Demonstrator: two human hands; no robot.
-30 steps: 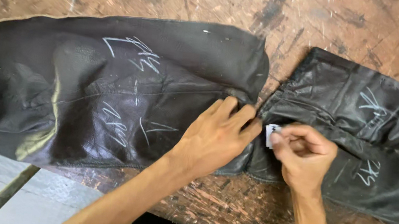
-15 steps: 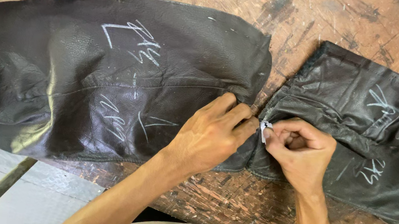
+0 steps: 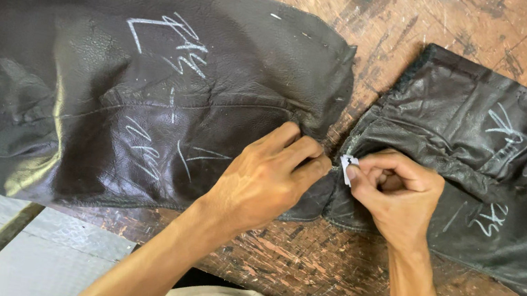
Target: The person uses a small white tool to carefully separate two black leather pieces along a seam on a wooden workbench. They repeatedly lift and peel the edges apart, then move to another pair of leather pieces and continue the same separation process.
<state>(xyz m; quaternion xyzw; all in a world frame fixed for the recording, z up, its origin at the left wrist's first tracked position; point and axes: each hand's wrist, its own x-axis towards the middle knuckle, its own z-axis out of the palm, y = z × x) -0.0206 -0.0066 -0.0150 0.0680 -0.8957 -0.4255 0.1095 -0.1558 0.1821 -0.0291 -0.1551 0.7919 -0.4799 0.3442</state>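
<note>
From the head camera I see both forearms coming up from the bottom edge toward the middle of a worn wooden table (image 3: 400,22). My left hand (image 3: 266,180) lies palm down on the large black leather piece (image 3: 147,89), fingers curled together and pressing the material, their tips bunching it right at its narrow right-hand end. My right hand (image 3: 399,196) sits just beside it, knuckles raised, thumb and forefinger pinching a small pale blade-like piece (image 3: 347,167); its tip meets the leather at the seam between the two hands. I cannot tell whether it is a blade or a bit of chalk.

The large leather piece spreads from the left edge to the centre, glossy, creased, with a stitched seam running across it and white chalk marks scrawled on its upper and lower halves. A second black leather piece (image 3: 503,177) lies to the right, more wrinkled, also chalk-marked in two places, its lower left part under my right hand. The two pieces join in a narrow neck just below the hands. The tabletop is scratched and stained reddish-brown; grey floor (image 3: 4,255) shows at lower left.
</note>
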